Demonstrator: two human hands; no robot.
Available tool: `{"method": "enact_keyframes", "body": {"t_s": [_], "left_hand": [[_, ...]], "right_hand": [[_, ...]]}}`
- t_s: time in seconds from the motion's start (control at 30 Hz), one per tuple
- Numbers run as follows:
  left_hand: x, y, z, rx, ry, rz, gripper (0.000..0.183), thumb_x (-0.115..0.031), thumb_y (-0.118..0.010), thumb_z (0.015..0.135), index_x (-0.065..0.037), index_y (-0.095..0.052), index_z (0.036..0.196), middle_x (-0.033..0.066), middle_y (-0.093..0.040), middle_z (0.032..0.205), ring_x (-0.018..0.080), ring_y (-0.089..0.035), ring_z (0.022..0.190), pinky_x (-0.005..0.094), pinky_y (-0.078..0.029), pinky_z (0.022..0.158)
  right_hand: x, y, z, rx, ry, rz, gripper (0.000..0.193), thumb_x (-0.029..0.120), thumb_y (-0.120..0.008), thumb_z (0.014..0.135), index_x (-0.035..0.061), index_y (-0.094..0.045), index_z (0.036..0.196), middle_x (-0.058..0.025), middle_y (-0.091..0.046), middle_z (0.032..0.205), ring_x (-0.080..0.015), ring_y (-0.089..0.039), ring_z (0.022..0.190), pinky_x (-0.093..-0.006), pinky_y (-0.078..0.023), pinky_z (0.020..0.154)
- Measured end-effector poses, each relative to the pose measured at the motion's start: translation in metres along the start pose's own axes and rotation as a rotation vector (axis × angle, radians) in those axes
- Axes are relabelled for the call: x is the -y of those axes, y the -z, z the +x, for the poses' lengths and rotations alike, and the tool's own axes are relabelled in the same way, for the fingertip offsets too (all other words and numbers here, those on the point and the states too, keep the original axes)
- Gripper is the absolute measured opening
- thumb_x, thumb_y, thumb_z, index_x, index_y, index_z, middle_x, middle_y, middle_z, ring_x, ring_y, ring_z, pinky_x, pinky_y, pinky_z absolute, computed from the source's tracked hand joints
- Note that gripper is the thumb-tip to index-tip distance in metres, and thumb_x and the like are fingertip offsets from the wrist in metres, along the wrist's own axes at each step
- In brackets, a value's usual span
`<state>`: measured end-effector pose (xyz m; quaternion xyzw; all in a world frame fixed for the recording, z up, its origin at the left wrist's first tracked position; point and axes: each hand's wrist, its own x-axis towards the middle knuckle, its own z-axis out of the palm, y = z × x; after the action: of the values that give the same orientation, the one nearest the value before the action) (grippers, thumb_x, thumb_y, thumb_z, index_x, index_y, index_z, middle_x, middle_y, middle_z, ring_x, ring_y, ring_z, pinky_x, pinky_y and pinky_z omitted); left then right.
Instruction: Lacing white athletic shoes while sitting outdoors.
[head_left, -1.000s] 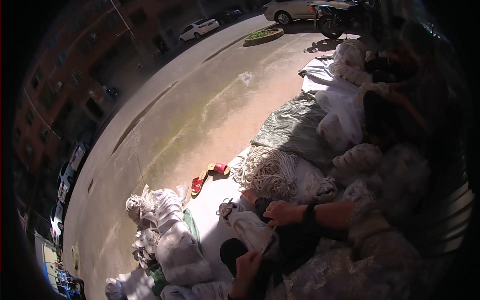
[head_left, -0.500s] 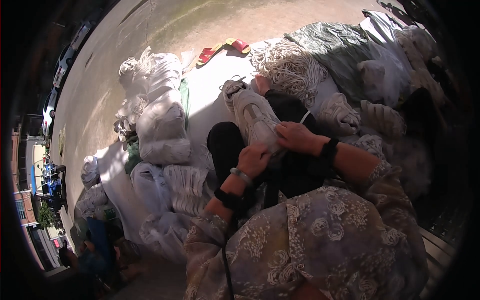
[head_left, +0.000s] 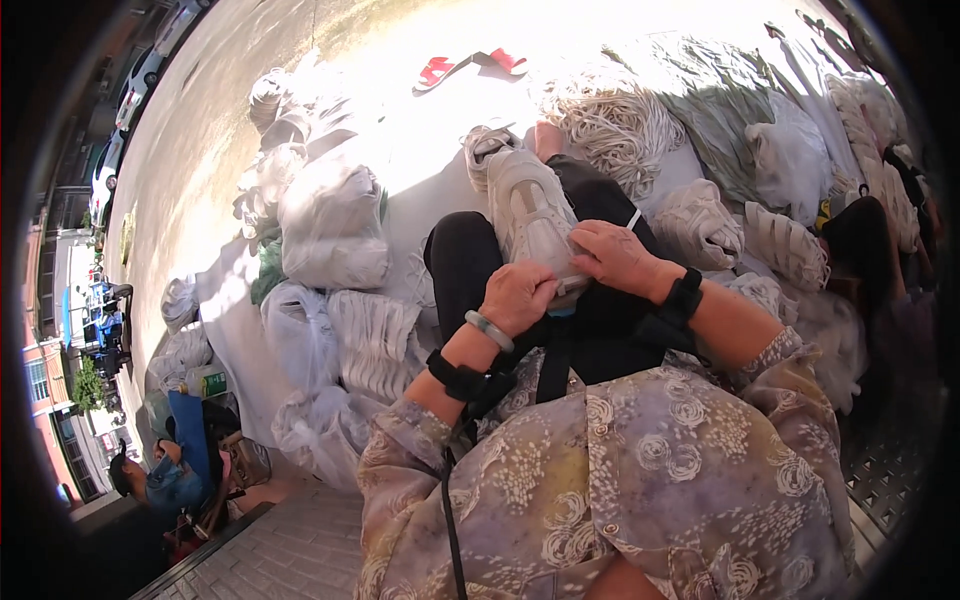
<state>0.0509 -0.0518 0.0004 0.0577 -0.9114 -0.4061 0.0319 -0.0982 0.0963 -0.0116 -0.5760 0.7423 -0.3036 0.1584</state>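
A white sneaker upper (head_left: pixel 530 205) lies lengthwise over my black-trousered lap, its toe part toward me. At its near left edge my left hand (head_left: pixel 518 297) is closed in a pinch, with a bangle on the wrist. My right hand (head_left: pixel 622 260) is closed on the right side of the same near end, thumb and fingers bent against it. What lies between the fingertips is too small to make out. Just beyond the upper, another white upper (head_left: pixel 490 150) rests near my bare foot.
Bundled white uppers (head_left: pixel 335 225) and plastic bags (head_left: pixel 298 335) lie at left. A heap of cream laces (head_left: pixel 620 125), more uppers (head_left: pixel 700 225) and a green sheet (head_left: pixel 715 100) lie at right. Red slippers (head_left: pixel 437 73) sit beyond. A person (head_left: pixel 170 475) sits at lower left.
The picture has brightened and the scene has shifted slightly with the head. Both hands stay at the near end of the upper, with the fingers slightly re-set.
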Motion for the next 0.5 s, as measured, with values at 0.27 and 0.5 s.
{"method": "enact_keyframes", "body": {"t_s": [0.27, 0.5], "left_hand": [[-0.020, 0.021, 0.013, -0.167, -0.086, -0.075, 0.007, -0.008, -0.061, 0.075, -0.001, -0.063, 0.077, 0.0132, -0.060, 0.066, 0.0255, -0.060, 0.057, 0.0297, -0.046, 0.053], [0.005, 0.017, 0.000, -0.106, 0.154, -0.162, 0.010, -0.013, -0.060, 0.073, -0.003, -0.060, 0.073, 0.0143, -0.059, 0.068, 0.0319, -0.059, 0.065, 0.0363, -0.047, 0.058]], "right_hand": [[0.035, 0.026, 0.021, 0.252, -0.392, 0.871, 0.014, 0.009, -0.058, 0.080, -0.0017, -0.059, 0.090, -0.0063, -0.057, 0.070, -0.0124, -0.055, 0.067, -0.0255, -0.045, 0.062], [-0.010, 0.023, 0.008, -0.018, -0.255, 0.581, 0.011, 0.009, -0.059, 0.080, -0.0013, -0.059, 0.081, -0.0056, -0.055, 0.063, -0.0103, -0.052, 0.060, -0.0256, -0.044, 0.058]]}}
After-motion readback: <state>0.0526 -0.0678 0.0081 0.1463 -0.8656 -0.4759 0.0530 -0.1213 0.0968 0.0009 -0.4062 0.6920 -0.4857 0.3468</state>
